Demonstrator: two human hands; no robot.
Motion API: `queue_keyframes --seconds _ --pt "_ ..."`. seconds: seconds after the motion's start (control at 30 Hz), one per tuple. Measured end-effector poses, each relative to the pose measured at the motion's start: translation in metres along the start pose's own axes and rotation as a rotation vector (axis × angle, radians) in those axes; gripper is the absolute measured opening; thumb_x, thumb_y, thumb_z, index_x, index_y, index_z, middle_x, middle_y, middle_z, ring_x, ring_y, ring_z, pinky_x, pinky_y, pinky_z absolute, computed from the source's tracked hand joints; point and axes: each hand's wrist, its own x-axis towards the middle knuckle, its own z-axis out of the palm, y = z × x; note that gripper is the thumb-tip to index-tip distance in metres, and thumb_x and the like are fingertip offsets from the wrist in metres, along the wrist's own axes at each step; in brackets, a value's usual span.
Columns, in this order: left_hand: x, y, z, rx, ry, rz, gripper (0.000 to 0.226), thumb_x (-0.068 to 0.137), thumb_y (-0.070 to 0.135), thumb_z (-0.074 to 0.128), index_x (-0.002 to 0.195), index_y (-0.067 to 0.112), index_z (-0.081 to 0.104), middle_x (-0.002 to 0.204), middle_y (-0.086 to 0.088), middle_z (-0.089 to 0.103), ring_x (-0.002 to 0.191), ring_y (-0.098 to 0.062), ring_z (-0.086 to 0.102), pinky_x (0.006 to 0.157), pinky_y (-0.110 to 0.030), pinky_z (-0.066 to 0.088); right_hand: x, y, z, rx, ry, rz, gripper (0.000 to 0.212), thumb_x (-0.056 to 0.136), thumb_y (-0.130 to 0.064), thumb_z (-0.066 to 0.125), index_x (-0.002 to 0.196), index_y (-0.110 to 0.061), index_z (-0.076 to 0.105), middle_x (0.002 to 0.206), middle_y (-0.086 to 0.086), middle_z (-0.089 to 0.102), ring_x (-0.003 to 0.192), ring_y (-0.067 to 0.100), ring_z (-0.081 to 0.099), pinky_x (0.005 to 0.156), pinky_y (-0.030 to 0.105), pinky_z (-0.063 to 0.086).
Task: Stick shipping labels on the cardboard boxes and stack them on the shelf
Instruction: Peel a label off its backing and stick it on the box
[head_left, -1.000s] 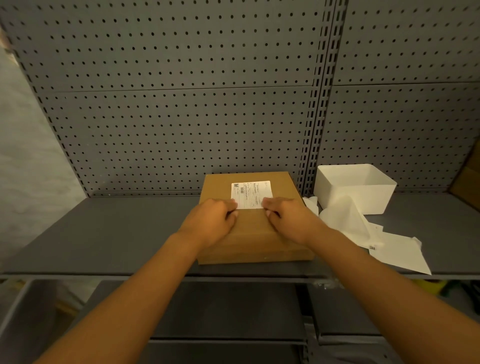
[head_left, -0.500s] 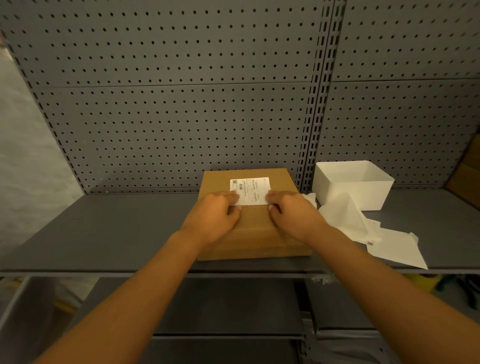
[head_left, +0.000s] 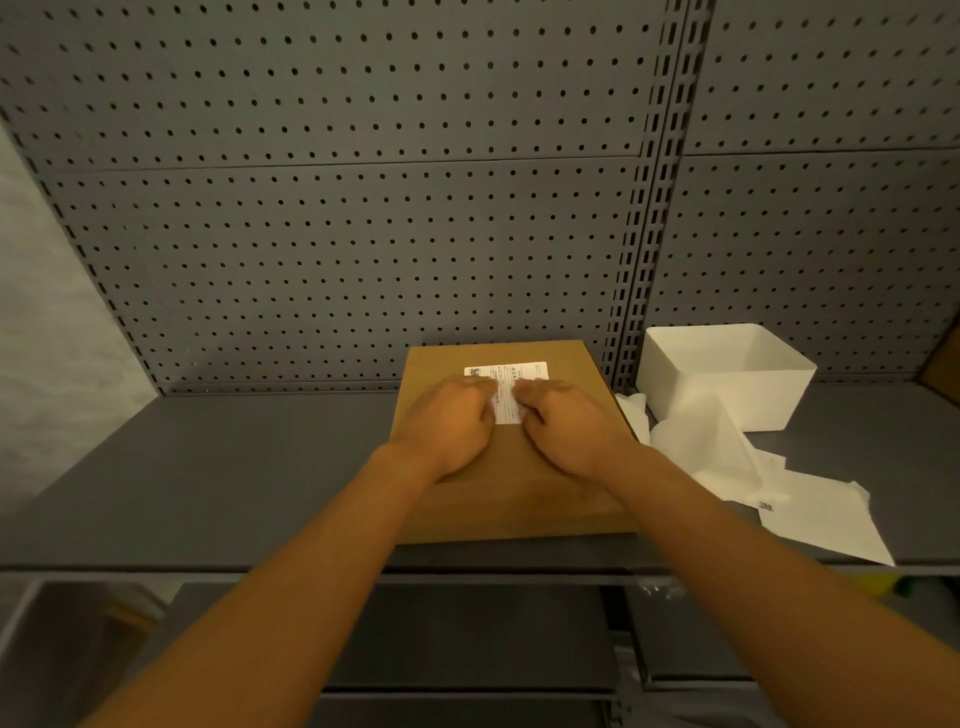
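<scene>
Currently the shipping label (head_left: 506, 387) is lying flat on the top face of the cardboard box (head_left: 511, 483), toward its far edge, with its upper strip and a narrow middle band showing between my 2 hands. My left hand (head_left: 447, 426) is pressing on the label's left part, fingers held together and bent at the knuckles. My right hand (head_left: 566, 426) is pressing on the label's right part in the same way; whether the fingertips are flat I cannot tell, since both hands are blurred. The box is sitting on the grey shelf (head_left: 208, 478), its back edge near the pegboard wall (head_left: 363, 234). To the right, loose white backing sheets (head_left: 821, 519) are lying beside the box, and 1 white bin (head_left: 727, 379) is standing behind them.
</scene>
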Motion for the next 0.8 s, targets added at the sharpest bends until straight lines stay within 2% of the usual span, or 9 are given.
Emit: queue_keyframes --seconds 0.07,0.13,0.23,0.3,0.43,0.57,0.6,0.73,0.8 --pt "0.003 -0.012 -0.003 0.048 0.039 -0.035 0.032 0.097 0.017 0.039 0.119 0.007 0.060 0.119 -0.009 0.063 0.109 -0.025 0.056 0.093 -0.041 0.047 0.002 0.016 -0.006 -0.066 0.037 0.086 0.026 0.099 -0.024 0.038 0.108 -0.011 0.059 0.114 0.010 0.064 0.095 0.022 0.059 0.080 0.031 0.051" --pt "0.007 -0.015 -0.002 0.065 0.055 -0.038 0.028 0.096 0.017 0.039 0.112 0.010 0.061 0.115 -0.007 0.064 0.106 -0.024 0.056 0.091 -0.039 0.047 0.004 0.019 -0.007 -0.081 0.085 0.113 0.023 0.098 -0.024 0.039 0.099 -0.011 0.058 0.104 0.009 0.064 0.087 0.021 0.059 0.074 0.031 0.052" --pt "0.013 -0.002 0.003 0.016 0.015 0.025 0.038 0.096 0.017 0.040 0.132 0.011 0.053 0.135 -0.007 0.055 0.124 -0.023 0.049 0.106 -0.037 0.038 0.013 0.002 0.003 -0.014 0.039 0.008 0.028 0.098 -0.025 0.040 0.115 -0.011 0.057 0.113 0.009 0.062 0.102 0.023 0.057 0.087 0.031 0.048" --pt "0.016 -0.004 0.004 0.037 0.036 0.010 0.039 0.096 0.018 0.040 0.132 0.013 0.053 0.134 -0.004 0.056 0.123 -0.021 0.050 0.106 -0.036 0.037 0.018 0.000 0.004 -0.010 0.014 0.006 0.030 0.098 -0.026 0.041 0.119 -0.011 0.056 0.119 0.008 0.061 0.107 0.023 0.056 0.094 0.033 0.046" --pt "0.020 -0.022 -0.002 0.114 0.087 -0.077 0.033 0.096 0.021 0.039 0.123 0.015 0.058 0.125 -0.003 0.061 0.112 -0.020 0.054 0.099 -0.035 0.040 0.022 0.018 -0.005 -0.091 0.094 0.116 0.013 0.096 -0.027 0.043 0.088 -0.017 0.048 0.096 0.005 0.060 0.084 0.018 0.054 0.070 0.029 0.042" --pt "0.026 -0.005 0.004 -0.037 -0.007 0.010 0.032 0.097 0.019 0.040 0.125 0.012 0.054 0.124 -0.006 0.059 0.115 -0.023 0.052 0.099 -0.038 0.040 0.034 0.001 0.009 0.038 0.031 -0.024 0.027 0.096 -0.022 0.042 0.114 -0.010 0.058 0.114 0.008 0.062 0.105 0.024 0.056 0.091 0.034 0.046" --pt "0.027 -0.006 0.005 -0.020 -0.005 0.005 0.030 0.096 0.019 0.040 0.122 0.013 0.054 0.121 -0.006 0.060 0.112 -0.022 0.053 0.099 -0.037 0.040 0.036 0.001 0.009 0.046 0.018 -0.016 0.028 0.096 -0.021 0.042 0.117 -0.010 0.058 0.114 0.009 0.062 0.106 0.024 0.057 0.092 0.035 0.046" --pt "0.028 -0.023 -0.001 0.148 0.069 -0.062 0.027 0.095 0.021 0.039 0.115 0.015 0.055 0.111 -0.001 0.064 0.105 -0.018 0.055 0.103 -0.034 0.032 0.036 0.020 -0.001 -0.093 0.056 0.085 0.013 0.095 -0.024 0.043 0.090 -0.015 0.050 0.090 0.003 0.057 0.084 0.020 0.053 0.069 0.029 0.038" --pt "0.028 -0.018 -0.001 0.055 0.036 -0.019 0.029 0.095 0.020 0.040 0.120 0.014 0.054 0.114 -0.004 0.063 0.106 -0.020 0.055 0.097 -0.033 0.038 0.037 0.014 -0.001 -0.066 0.052 0.028 0.019 0.096 -0.023 0.042 0.104 -0.013 0.056 0.104 0.005 0.061 0.098 0.024 0.056 0.080 0.030 0.042"
